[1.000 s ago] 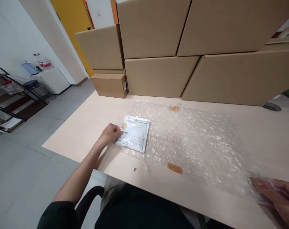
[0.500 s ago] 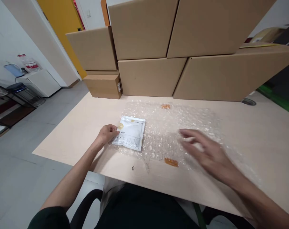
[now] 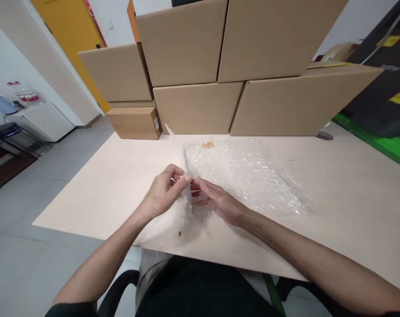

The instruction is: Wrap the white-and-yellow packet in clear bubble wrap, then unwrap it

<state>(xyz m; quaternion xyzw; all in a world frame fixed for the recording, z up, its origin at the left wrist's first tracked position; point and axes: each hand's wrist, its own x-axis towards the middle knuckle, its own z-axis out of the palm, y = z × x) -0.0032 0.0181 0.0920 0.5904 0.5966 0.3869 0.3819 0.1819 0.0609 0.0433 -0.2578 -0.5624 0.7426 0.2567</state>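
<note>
A flat white printed pouch [image 3: 186, 162] stands tipped up on its edge, so only a thin side shows. My left hand [image 3: 163, 192] pinches it between thumb and fingers, with an edge of the clear bubble wrap [image 3: 242, 171] lifted around it; how far the wrap covers it is blurred. On the pouch's other side is my right hand [image 3: 221, 202], its fingers apart and their tips against or very near the pouch and film. The rest of the bubble wrap lies spread over the table to the right. A piece of orange tape [image 3: 207, 144] sits at its far edge.
Large cardboard boxes [image 3: 200, 110] are stacked along the back of the pale wooden table [image 3: 87, 189]. A smaller carton [image 3: 134, 123] stands at the back left. A dark ring-shaped item [image 3: 324, 135] lies near the back right. The table's front edge is close to my lap.
The pouch has gone from lying flat to standing on edge, and the near left part of the bubble wrap has lifted. My right hand has moved left to meet my left hand.
</note>
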